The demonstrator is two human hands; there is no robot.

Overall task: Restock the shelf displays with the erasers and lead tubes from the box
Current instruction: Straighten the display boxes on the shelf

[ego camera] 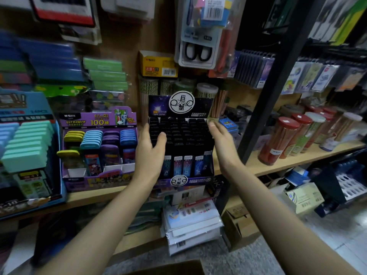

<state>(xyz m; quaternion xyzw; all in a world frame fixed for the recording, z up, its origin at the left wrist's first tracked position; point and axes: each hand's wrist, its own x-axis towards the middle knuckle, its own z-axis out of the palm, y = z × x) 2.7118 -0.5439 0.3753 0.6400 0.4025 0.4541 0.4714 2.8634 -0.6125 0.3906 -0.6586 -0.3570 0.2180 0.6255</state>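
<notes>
A dark display (184, 135) full of black-capped lead tubes stands on the wooden shelf (282, 164) at centre. My left hand (150, 153) presses against its left side, fingers along the wall and thumb lying over the tube caps. My right hand (222, 139) clasps the upper right edge of the same display. To the left stands a purple lead tube display (99, 147) with coloured caps and several vacant slots in front. At far left a blue display (27, 147) holds teal and blue erasers. The rim of a cardboard box (174, 267) shows at the bottom edge.
Clear tubs of pencils (282, 139) with red lids line the shelf to the right. A black upright post (264, 108) stands just right of my right hand. A packaged pair of scissors (198, 50) hangs above. Stacked notebooks (190, 223) and a carton (240, 225) lie below.
</notes>
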